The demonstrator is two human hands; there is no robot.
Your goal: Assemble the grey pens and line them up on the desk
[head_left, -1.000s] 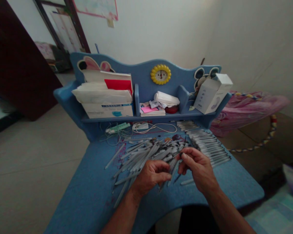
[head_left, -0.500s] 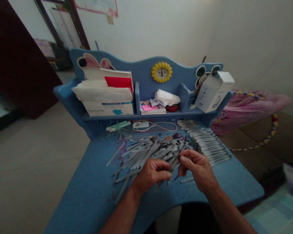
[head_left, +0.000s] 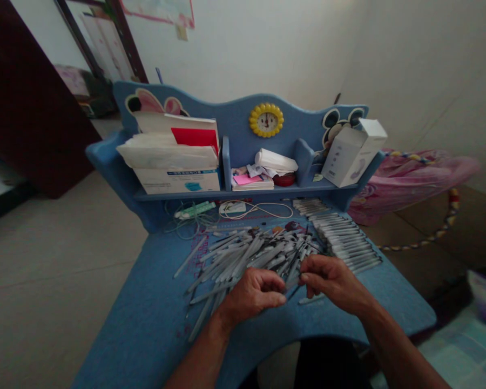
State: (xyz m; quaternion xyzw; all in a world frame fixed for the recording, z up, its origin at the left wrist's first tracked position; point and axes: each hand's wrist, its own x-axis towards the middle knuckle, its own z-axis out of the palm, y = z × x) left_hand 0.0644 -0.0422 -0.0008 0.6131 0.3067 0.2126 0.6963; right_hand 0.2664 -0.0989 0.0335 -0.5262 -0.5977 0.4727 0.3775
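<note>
Over the front of the blue desk, my left hand pinches one end of a clear pen barrel between thumb and fingers. My right hand is closed at the barrel's other end, fingertips pressed together. A thin dark rod shows just below the barrel; which hand has it is hard to make out. Behind both hands spreads a loose pile of pen parts, mostly grey-white translucent tubes. Right of the pile, pens lie side by side in a neat row. One loose tube rests under my right hand.
A shelf along the desk's back holds a mask box with papers, a yellow clock above, and a white box. A white cable and a green-white item lie beneath. A hoop stands right.
My right hand has shifted slightly right and down, its fingers closer together. The gap between my hands shows the barrel more plainly. My left hand has barely moved.
</note>
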